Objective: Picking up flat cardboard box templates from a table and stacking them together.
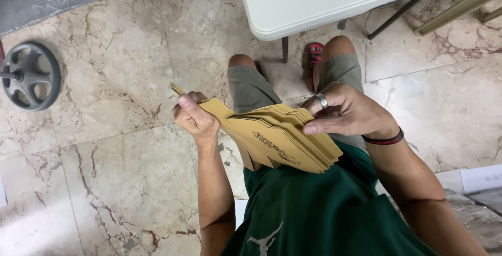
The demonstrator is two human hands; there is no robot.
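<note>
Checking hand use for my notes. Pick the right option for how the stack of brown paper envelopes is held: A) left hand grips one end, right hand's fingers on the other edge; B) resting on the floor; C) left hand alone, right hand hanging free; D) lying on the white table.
A: the left hand grips one end of the stack of brown envelopes while the right hand has its fingers on the opposite edge.

Seated person's left hand (194, 116) grips a fanned stack of flat brown paper bags (280, 137) over the lap, right hand (348, 112) fingering the top edges, white folding table (314, 5) just ahead.
</note>
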